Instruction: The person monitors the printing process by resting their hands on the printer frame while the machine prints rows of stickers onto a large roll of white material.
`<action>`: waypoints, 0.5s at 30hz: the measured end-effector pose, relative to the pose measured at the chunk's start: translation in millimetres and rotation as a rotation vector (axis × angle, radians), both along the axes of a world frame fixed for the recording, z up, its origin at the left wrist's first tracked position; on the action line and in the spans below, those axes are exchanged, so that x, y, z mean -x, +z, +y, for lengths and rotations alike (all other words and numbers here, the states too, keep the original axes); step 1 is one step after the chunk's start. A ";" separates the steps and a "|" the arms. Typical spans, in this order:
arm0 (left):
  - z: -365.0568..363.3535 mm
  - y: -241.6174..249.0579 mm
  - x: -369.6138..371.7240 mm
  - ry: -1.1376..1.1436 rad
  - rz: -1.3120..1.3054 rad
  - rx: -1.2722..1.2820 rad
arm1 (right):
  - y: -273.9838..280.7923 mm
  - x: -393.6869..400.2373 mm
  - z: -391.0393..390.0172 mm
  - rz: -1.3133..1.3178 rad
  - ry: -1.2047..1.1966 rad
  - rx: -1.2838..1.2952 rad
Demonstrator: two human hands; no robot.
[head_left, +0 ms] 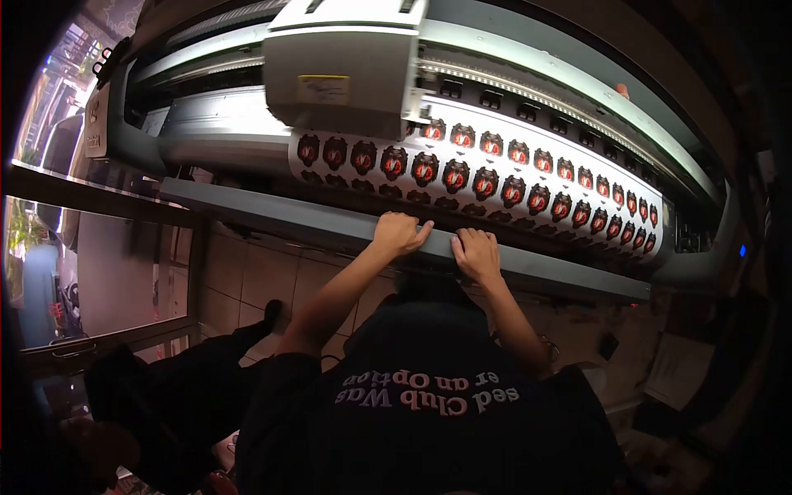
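My left hand [402, 235] and my right hand [476, 254] rest close together on the grey front bar [305, 216] of a wide-format printer. The fingers of both bend over its top edge, and my left thumb sticks out to the right. Beyond the bar, a white printed sheet [511, 169] curves down over the printer's front. Rows of black and red emblems cover it. Above the sheet's left part stands the grey print carriage [342, 74] with a yellow-edged label. The undersides of my hands are hidden.
At lower left is another person [173, 396] in dark clothes, a foot stretched over the tiled floor [235, 276]. A fingertip [621, 91] shows behind the printer's rear cover. A glass door [107, 272] stands on the left. The lower right is too dark to make out well.
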State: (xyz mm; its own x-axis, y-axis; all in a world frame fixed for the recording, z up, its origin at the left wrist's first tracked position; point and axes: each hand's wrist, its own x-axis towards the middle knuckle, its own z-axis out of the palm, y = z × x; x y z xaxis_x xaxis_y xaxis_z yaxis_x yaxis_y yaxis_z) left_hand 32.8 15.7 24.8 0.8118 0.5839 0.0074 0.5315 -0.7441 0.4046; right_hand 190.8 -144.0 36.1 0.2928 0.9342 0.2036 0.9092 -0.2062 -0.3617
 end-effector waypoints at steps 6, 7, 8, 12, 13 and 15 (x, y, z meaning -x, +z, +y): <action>2.2 1.2 0.1 -0.002 0.016 -0.045 | 0.7 7.1 10.0 0.006 -0.187 0.130; 3.1 0.7 -1.2 -0.013 0.008 -0.047 | -0.5 6.2 12.1 0.004 -0.218 0.158; 4.0 0.2 -0.5 -0.016 0.001 -0.064 | -1.6 6.1 12.5 -0.003 -0.230 0.155; 3.7 2.3 0.6 0.002 0.003 -0.073 | -2.2 7.4 11.2 -0.016 -0.229 0.112; 2.8 1.3 0.5 0.023 0.003 -0.078 | -2.5 7.4 9.9 -0.032 -0.222 0.103; 2.1 0.1 0.3 0.022 0.016 -0.062 | -2.4 7.4 8.2 -0.033 -0.213 0.108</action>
State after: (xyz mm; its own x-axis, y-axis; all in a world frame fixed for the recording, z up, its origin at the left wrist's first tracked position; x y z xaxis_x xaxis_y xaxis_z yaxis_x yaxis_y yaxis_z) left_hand 32.6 17.7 25.0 0.7993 0.6001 0.0309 0.5538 -0.7556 0.3497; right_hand 183.4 -135.8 33.7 0.4806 0.8689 0.1187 0.8519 -0.4305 -0.2981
